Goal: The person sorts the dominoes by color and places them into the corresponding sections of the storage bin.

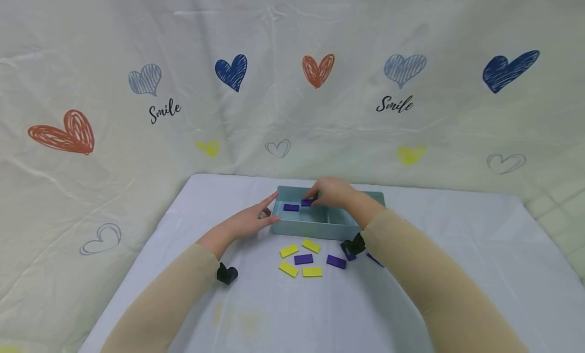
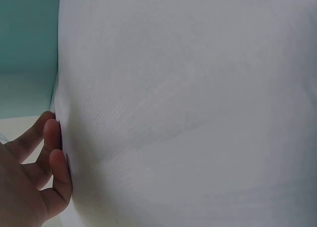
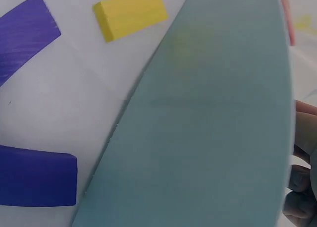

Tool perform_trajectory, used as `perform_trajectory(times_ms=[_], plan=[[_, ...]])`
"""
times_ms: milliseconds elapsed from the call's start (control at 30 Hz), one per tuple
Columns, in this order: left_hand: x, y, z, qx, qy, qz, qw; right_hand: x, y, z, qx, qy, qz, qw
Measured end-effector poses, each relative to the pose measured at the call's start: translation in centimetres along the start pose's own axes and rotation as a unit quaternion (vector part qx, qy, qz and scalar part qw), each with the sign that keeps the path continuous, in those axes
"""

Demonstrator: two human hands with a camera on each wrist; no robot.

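Note:
A light teal divided box stands on the white-covered table. My left hand is at its left end, with the forefinger straight to the back corner and the thumb at the front corner. In the left wrist view the other fingers lie loosely bent beside the box. Inside the left compartment my right hand pinches a purple block between thumb and fingers. A second purple block lies left of it in the same compartment. In the right wrist view, the box wall hides most of that hand.
In front of the box lie several yellow blocks and several purple blocks, some partly behind the right wrist's black camera. A divider splits the box. A cloth printed with hearts hangs behind the table.

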State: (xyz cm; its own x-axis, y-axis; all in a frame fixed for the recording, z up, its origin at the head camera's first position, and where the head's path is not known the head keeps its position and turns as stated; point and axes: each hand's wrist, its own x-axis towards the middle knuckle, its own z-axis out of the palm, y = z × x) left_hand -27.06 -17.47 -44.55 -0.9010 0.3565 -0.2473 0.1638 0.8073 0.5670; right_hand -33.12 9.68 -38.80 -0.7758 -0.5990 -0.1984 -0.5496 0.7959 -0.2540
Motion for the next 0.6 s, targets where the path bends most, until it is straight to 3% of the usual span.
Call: perform_trajectory(times_ms=[133,433,600], plan=[[0.1,-0.2,0.0,0.001,0.002,0.004,1.0000,0.4,-0.4,0.4,-0.020,-0.006,0.013,0.9997],[0.1,-0.2,-0.1,0.004,0.003,0.010,0.9999,1.0,-1.0,1.2,-0.112,-0.015,-0.004,0.9936],[0.2,-0.3,0.0,0.004,0.002,0.007,1.0000,1.2,-1.4,1.4,-0.138,-0.022,-0.006,0.9902]])
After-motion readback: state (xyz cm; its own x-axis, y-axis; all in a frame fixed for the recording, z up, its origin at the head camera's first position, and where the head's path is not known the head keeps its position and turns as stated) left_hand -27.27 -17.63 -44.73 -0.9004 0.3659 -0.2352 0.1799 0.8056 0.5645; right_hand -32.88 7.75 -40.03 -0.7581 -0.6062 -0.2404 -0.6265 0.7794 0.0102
